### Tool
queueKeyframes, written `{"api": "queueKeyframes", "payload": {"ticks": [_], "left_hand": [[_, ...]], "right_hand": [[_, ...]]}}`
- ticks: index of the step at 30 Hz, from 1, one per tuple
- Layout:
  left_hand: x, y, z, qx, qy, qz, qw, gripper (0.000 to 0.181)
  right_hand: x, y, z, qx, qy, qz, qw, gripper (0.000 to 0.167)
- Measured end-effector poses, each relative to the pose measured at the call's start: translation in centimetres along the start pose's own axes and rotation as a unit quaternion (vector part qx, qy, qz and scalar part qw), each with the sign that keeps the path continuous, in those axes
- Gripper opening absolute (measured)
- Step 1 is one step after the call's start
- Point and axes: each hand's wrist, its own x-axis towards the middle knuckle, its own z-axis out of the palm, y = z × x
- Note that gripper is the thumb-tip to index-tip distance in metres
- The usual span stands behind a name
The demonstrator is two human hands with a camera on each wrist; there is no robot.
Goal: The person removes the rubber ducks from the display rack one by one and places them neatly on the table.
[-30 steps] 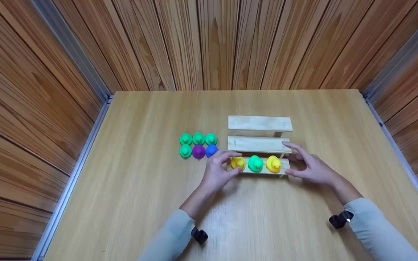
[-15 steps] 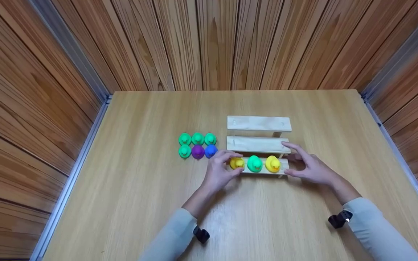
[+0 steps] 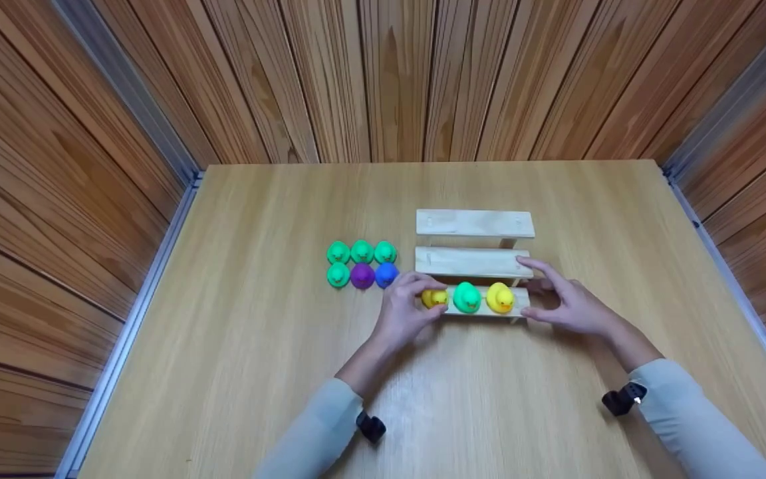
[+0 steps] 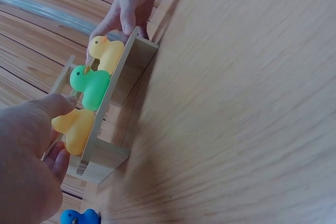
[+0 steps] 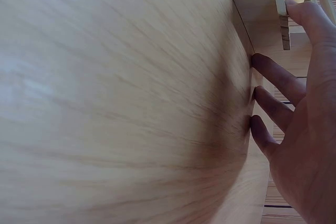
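Ducks, three green, form the far row at left on the table. In the near row, left to right: green duck, purple duck, blue duck, the last just beside the left hand.

Left hand comes in from the near side, thumb and fingers on either side of the left yellow duck, holding it narrowly at the left end of the near step. This duck is much nearer the left hand than the right.

Wooden stand: long axis runs left to right, between the two hands; middle step and far step lie beyond the near one, parallel. Right of the held duck, in line along the same axis: middle green duck, then right yellow duck.

Right hand, at the stand's right end, spans wide: thumb against the near step, index finger at the middle step. It holds no duck.
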Motion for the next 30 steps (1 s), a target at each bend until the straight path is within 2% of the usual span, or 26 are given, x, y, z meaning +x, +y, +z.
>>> {"api": "queueKeyframes", "payload": {"ticks": [4,14,22,30], "left_hand": [[0.1,0.0,0.1,0.007,0.002,0.007,1.0000,0.027],[0.1,0.1,0.1,0.007,-0.003,0.006,1.0000,0.027],[-0.2,0.1,-0.6,0.003,0.001,0.008,1.0000,0.027],[-0.8,-0.6,-1.4,0.007,0.005,-0.004,1.0000,0.029]], "right_hand": [[0.1,0.0,0.0,-0.018,0.007,0.003,0.9998,0.096],[0.1,0.0,0.0,-0.012,0.006,0.005,0.9999,0.096],[0.0,0.0,-0.1,-0.006,0.001,0.004,1.0000,0.096],[0.0,-0.1,0.0,-0.007,-0.001,0.010,0.9999,0.096]]}}
